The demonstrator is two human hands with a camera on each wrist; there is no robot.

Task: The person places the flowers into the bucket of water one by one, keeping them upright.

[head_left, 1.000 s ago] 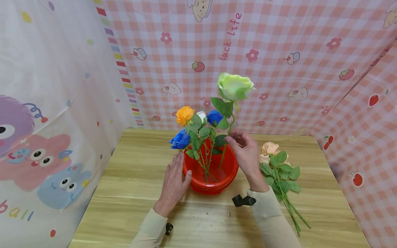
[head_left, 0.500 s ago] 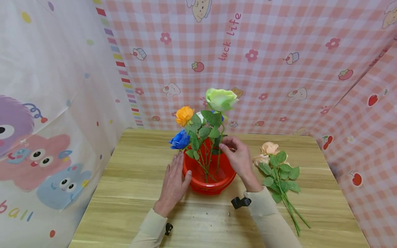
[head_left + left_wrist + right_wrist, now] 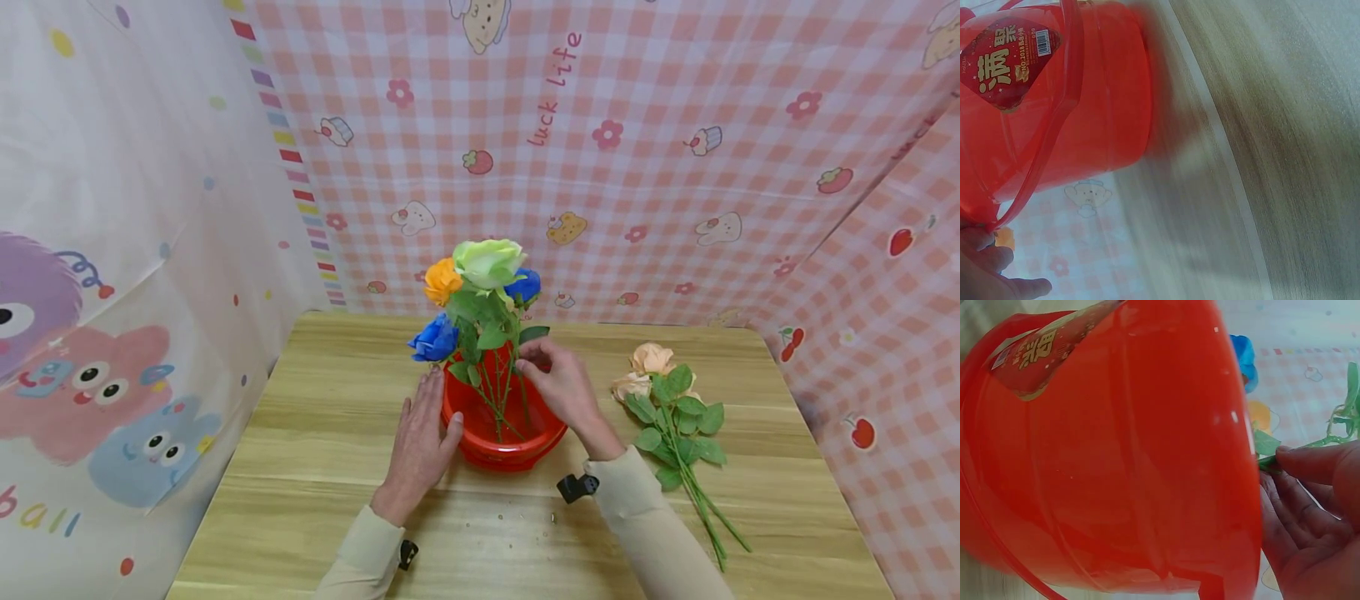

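The bucket [image 3: 504, 454] is set on the far part of the table [image 3: 300, 450], with a far cloth [image 3: 480, 200] hung behind. Its left side is touched by the left hand [image 3: 423, 433]. Over its right rim the right hand [image 3: 562, 387] is placed, and in it the stem of the held rose [image 3: 489, 262] is pinched, the lower end inside the bucket. That bloom is flanked by a far-left rose [image 3: 442, 282] and a far-right rose [image 3: 525, 286]; a near-left rose [image 3: 435, 337] is leaned over the left rim. Right of the bucket, well apart, a loose bunch [image 3: 678, 425] is laid, blooms far, stems near.
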